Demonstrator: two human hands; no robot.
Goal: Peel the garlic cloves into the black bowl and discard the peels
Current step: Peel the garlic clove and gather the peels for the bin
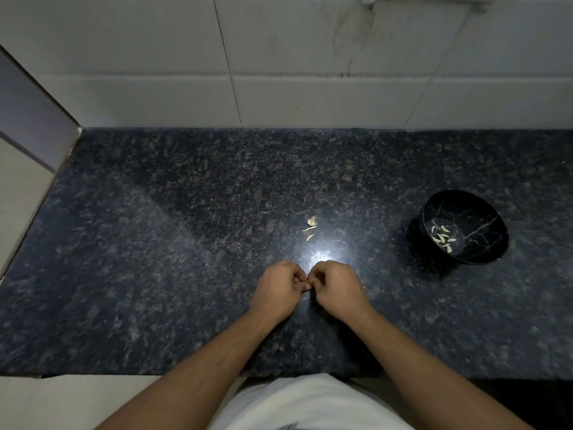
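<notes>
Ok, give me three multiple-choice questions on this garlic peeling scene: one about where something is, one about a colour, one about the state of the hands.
1. Where does the round black marbled bowl stand?
A. Right of the hands
B. Left of the hands
C. Against the wall

2. What colour is the speckled stone countertop?
A. White
B. Dark grey-black
C. Red

3. How are the left hand and right hand?
A. Flat on the counter
B. One inside the bowl
C. Curled, fingertips meeting

Answers: 1 A, the bowl sits far right. 2 B, dark flecked stone. 3 C, both pinch together over the counter; what they hold is hidden.
</notes>
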